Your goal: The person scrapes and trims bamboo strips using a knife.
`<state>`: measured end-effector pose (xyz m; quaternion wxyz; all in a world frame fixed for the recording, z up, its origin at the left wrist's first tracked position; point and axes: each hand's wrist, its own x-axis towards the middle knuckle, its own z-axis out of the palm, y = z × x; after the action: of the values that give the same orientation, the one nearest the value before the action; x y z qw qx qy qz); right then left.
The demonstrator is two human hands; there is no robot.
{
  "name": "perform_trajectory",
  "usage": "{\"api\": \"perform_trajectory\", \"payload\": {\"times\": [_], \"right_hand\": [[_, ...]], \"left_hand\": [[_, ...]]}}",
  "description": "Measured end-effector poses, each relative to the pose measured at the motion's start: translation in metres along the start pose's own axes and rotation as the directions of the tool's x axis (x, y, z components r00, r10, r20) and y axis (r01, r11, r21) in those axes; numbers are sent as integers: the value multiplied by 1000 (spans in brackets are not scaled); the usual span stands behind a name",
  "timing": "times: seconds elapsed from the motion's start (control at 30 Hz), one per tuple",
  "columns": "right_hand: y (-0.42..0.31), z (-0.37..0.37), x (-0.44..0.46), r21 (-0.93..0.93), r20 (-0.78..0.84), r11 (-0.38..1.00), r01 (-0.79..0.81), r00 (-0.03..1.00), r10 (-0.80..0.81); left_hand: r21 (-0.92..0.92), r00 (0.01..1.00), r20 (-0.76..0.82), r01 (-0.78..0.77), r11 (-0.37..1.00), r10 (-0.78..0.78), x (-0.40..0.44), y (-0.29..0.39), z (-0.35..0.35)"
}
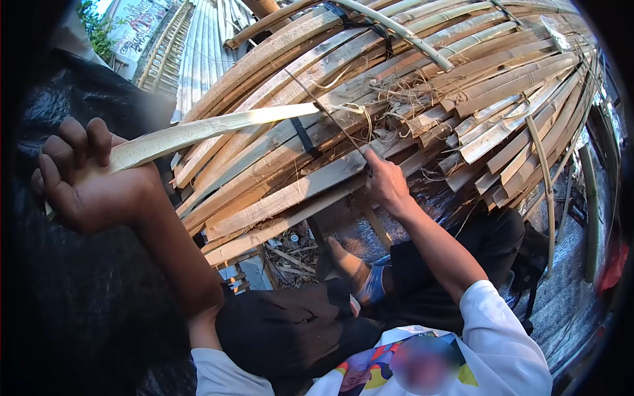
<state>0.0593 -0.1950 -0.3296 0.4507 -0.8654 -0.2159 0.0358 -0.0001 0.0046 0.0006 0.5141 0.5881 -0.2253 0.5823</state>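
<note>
The pale strip [218, 127] points from the left hand [86, 178] toward the knife [331, 123], with its far tip by the blade.

On the left, past the left edge of the wood pile [290, 193], the left hand is curled round the near end of the strip, wrist bent back, forearm rising from the elbow. The strip's long side runs right and a little up, over the pile's left edge. Its far tip is nearer to the right hand [388, 183]. The thin blade slants across at that tip; I can't tell if they touch. On the right, over the pile's near edge, the right hand is closed tight on the knife handle, its arm stretched forward.
</note>
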Motion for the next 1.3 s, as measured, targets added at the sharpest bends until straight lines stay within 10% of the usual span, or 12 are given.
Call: {"api": "perform_trajectory", "payload": {"times": [0.17,0.33,0.53,0.7,0.93,1.3], "right_hand": [[-69,-36,-11,-27,111,998,-51,992,54],[-82,-42,-20,181,40,945,272,958,-284],[-1,-5,-14,-111,84,992,-57,994,66],[-51,-20,-31,67,77,997,24,997,-29],[-97,-46,-41,245,51,954,173,980,-191],[-63,0,-15,195,-32,959,206,978,-204]], "left_hand": [[54,1000,24,-20,998,19,4,-5,14],[150,999,-21,-46,988,50,4,-6,9],[45,1000,-2,-28,999,29,3,-4,7],[231,991,-109,-47,972,74,7,-10,12],[-168,965,233,164,972,-122,9,5,-25],[-193,951,254,228,954,-176,9,12,-41]]}}
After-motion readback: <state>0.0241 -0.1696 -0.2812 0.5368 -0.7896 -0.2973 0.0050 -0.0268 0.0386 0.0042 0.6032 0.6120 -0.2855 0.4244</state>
